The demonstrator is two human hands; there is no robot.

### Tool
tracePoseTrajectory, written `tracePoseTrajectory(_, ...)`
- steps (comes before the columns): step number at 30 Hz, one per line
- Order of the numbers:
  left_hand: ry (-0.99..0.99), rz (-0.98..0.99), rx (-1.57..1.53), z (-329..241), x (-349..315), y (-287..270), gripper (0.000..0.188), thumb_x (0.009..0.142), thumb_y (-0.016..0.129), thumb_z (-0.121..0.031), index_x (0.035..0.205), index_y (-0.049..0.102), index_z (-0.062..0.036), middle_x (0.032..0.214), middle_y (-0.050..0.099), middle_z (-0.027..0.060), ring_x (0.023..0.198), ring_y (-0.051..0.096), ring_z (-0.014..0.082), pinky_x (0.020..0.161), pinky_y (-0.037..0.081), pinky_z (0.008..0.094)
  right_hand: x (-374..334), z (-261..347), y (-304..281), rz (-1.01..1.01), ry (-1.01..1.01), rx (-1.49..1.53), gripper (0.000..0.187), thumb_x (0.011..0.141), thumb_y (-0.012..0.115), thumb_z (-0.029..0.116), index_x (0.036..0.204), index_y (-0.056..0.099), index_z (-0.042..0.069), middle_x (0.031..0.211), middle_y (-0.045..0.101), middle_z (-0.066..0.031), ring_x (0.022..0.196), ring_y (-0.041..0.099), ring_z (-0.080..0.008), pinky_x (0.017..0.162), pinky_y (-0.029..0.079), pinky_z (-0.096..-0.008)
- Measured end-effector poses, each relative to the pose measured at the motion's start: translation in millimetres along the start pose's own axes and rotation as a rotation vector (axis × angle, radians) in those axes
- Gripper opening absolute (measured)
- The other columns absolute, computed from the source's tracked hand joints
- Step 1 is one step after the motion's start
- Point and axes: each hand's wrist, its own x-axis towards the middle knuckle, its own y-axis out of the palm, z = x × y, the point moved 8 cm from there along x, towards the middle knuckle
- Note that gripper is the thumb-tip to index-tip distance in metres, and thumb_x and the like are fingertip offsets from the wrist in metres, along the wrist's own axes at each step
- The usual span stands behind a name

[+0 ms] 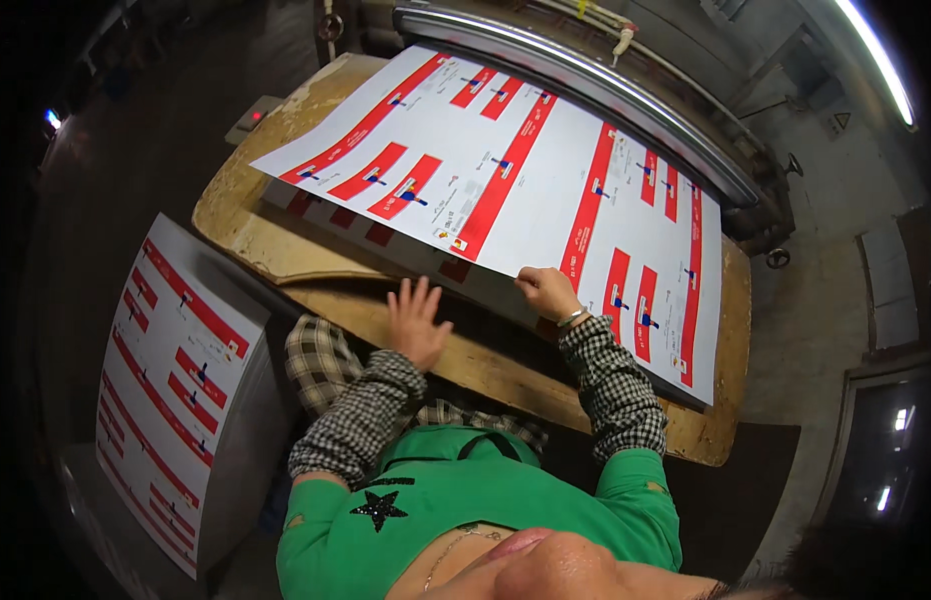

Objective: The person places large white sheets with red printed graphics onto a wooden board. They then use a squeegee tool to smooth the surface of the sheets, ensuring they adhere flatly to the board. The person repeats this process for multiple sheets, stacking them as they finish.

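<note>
A large white printed sheet (537,215) with red stripes and small blue marks lies across a worn wooden table (230,225). Its near edge is pinched in my right hand (547,293), whose fingers are closed. My left hand (417,322) is empty, its fingers spread, just short of the table's curved front edge and apart from the sheet. In the shadow below the top sheet, parts of another red-striped sheet (377,232) show. The sheet's far edge reaches the long metal roller (595,85).
To the left stands a tall stack of similar printed sheets (165,400). A small box (253,119) with a red light sits beside the table's far left edge. At the right end of the roller machine is a handwheel (777,258). A dark mat (760,490) lies at the lower right.
</note>
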Motion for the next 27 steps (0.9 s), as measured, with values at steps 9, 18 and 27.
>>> tracePoseTrajectory(9,-0.165,0.593,0.075,-8,13,95,0.062,0.082,0.057,-0.043,0.127,0.048,-0.0015,0.129,0.044,0.0229,0.131,0.024,0.0431,0.107,0.004,0.0634,-21,3,19,-0.063,-0.029,0.221,0.018,0.084,0.059,0.016,0.093,0.060,0.001,0.083,0.061,-0.0201,0.078,0.060,-0.0359,0.068,0.047,-0.0376)
tracePoseTrajectory(18,-0.037,0.483,0.138,-25,17,73,0.085,0.077,0.067,-0.037,0.144,0.023,-0.0093,0.153,0.001,0.0140,0.139,-0.008,0.0393,0.108,0.002,0.0618,28,-62,33,-0.208,0.234,0.148,0.027,0.077,0.062,0.024,0.093,0.067,0.003,0.087,0.067,-0.0145,0.083,0.064,-0.0313,0.076,0.050,-0.0375)
tracePoseTrajectory(27,-0.030,-0.157,-0.147,23,-2,38,0.047,0.075,0.064,-0.018,0.117,0.055,-0.0004,0.145,0.026,0.0226,0.136,0.014,0.0445,0.107,0.016,0.0598,9,10,93,0.251,-0.063,-0.331,0.099,0.066,0.072,0.054,0.143,0.026,0.011,0.147,0.017,-0.0253,0.137,0.016,-0.0428,0.103,0.025,-0.0599)
